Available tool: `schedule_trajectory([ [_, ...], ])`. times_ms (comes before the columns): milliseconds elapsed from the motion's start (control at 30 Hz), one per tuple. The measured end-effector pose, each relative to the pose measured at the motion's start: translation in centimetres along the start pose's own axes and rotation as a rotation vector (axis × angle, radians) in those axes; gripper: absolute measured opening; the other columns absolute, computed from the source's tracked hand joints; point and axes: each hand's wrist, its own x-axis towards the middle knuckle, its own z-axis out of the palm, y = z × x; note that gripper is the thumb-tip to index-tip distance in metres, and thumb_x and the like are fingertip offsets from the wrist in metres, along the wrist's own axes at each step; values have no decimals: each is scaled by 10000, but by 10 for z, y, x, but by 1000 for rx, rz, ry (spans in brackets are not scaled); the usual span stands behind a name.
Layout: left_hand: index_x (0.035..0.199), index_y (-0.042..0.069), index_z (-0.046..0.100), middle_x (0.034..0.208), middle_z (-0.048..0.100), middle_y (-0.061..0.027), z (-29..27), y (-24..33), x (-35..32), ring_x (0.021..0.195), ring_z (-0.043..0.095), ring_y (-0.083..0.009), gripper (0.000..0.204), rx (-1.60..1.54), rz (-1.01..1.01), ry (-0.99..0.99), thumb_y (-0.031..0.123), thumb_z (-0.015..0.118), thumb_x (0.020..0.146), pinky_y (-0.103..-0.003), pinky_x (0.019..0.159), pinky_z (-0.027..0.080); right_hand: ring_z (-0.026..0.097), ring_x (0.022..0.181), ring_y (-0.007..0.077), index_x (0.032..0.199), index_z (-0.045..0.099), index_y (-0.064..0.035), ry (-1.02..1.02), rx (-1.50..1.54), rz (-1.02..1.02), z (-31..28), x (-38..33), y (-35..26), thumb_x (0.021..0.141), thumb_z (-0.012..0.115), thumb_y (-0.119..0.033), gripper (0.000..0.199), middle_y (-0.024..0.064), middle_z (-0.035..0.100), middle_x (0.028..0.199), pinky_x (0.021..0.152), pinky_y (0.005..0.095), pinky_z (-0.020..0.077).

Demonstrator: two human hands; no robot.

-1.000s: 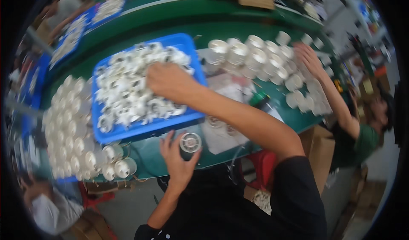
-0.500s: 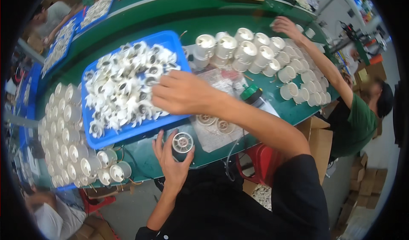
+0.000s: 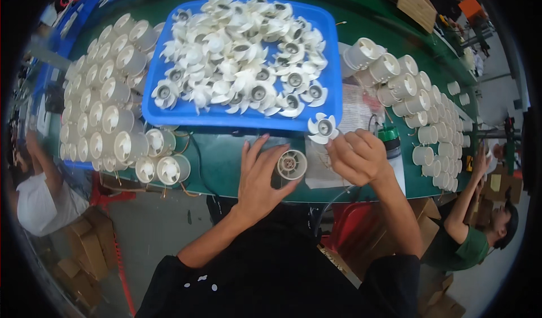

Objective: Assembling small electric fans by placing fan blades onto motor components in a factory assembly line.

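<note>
My left hand (image 3: 261,174) is curled around a white cylindrical fan housing (image 3: 292,164), its open end facing up. A hub with spokes shows inside the housing. To the right, my right hand (image 3: 361,157) pinches a small white fan impeller (image 3: 323,128) by a blade. The impeller has a grey ring at its centre and is held apart from the housing, just below the front right corner of a blue tray (image 3: 243,122). Many loose white impellers (image 3: 240,58) lie heaped in that tray.
Assembled white fan housings (image 3: 116,92) stand stacked on the left, with more housings (image 3: 420,100) on the right. A green-capped bottle (image 3: 389,137) stands on printed paper (image 3: 361,106) beside my right hand. Co-workers sit on both sides. A red stool (image 3: 353,222) is below the green table's edge.
My right hand has come out of the tray toward the housing and now holds an impeller. My left hand still holds the housing. The view has turned, shifting the tray rightward and up.
</note>
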Motion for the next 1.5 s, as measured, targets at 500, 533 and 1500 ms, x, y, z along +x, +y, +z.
schedule_trajectory([
  [500, 1273, 71, 584, 1308, 609, -56, -1, -5, 2, 1381, 402, -325, 606, -27, 20, -60, 211, 820, 733, -594, 1150, 210, 535, 660, 60, 1034, 600, 23, -135, 1274, 1703, 1, 12, -90, 951, 649, -91, 149, 10, 616, 777, 588, 214, 420],
  [533, 1273, 71, 584, 1308, 609, -56, -1, -5, 1, 1381, 402, -325, 606, -27, 21, -61, 211, 820, 733, -594, 1150, 210, 526, 646, 67, 1038, 599, 23, -152, 1235, 1667, 2, 13, -90, 943, 653, -81, 151, 18, 613, 769, 588, 224, 418],
  [1500, 1170, 139, 607, 1307, 510, -131, 14, -13, -13, 1426, 327, -337, 416, -161, 168, 49, 246, 750, 793, -561, 1200, 191, 382, 530, 108, 599, 469, 8, 161, 506, 1553, 10, -26, -154, 1039, 491, -233, 502, 19, 416, 543, 506, 304, 286],
])
